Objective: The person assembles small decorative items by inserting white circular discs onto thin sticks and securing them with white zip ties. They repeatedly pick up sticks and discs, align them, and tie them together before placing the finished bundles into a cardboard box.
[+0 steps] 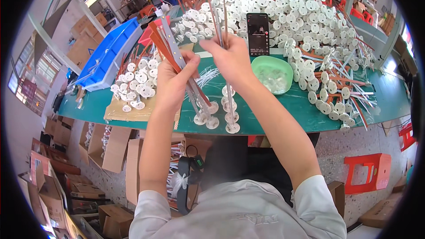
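Observation:
My left hand (173, 82) is closed around a bundle of flat strips (164, 46), reddish-brown and silver-grey, held at a slant. White round discs (206, 119) sit at the bundle's lower end, just over the table edge. Beside it, my right hand (231, 59) grips a second, more upright bundle of thin strips (229, 82), with several white discs (232, 117) stacked along its lower end. Its fingers are slightly blurred, and the thumb side points toward the left hand. Between the two bundles, thin white ties (207, 76) lie loose on the green table (261, 110).
A green bowl (290, 77) with small clear pieces stands right of my right forearm, a phone (258, 35) behind it. White-disc strips pile up at the back and right (305, 22), and on cardboard (164, 114) at left. A blue tray (104, 59) and red stool (371, 173) flank me.

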`<act>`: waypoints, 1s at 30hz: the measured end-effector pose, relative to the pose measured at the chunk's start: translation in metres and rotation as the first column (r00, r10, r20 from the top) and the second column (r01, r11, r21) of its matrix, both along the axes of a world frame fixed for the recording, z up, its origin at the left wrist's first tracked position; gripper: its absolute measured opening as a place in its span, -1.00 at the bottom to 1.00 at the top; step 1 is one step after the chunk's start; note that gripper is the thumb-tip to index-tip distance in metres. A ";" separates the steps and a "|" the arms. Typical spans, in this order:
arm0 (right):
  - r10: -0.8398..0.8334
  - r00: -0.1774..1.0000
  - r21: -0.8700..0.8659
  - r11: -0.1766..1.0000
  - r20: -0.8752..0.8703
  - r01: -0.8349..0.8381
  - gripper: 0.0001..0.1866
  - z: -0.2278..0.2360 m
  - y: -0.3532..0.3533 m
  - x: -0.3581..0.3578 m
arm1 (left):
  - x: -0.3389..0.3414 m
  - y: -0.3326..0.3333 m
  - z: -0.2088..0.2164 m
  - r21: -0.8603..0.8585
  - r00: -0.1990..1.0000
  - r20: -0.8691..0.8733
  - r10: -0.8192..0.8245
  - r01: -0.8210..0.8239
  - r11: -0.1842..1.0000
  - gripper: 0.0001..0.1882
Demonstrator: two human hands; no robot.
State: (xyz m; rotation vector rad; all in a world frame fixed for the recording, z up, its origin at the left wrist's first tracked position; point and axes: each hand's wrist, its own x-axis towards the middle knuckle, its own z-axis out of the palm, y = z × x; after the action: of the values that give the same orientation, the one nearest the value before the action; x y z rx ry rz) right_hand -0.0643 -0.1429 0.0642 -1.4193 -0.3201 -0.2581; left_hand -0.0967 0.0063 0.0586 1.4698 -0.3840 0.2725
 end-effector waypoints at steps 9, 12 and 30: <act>0.026 0.992 0.264 0.963 0.122 -0.058 -0.57 0.032 0.028 -0.007 | -0.012 -0.002 0.009 0.101 0.983 0.027 -0.180 0.177 0.979 -0.34; 0.039 0.982 0.218 0.973 0.183 -0.080 -0.58 0.038 0.027 -0.008 | -0.015 -0.014 0.008 0.128 0.985 0.117 -0.129 0.113 0.985 -0.28; 0.356 0.871 -0.934 0.237 0.340 0.268 -0.43 0.137 0.011 -0.044 | -0.015 -0.044 0.037 -0.031 0.999 0.026 0.037 -0.036 0.999 -0.88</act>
State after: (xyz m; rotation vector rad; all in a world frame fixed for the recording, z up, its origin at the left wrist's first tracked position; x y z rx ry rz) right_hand -0.1082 -0.1317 0.2013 -2.6442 -1.1326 -0.4071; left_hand -0.1114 -0.0378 0.0959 1.4456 -0.3733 0.3258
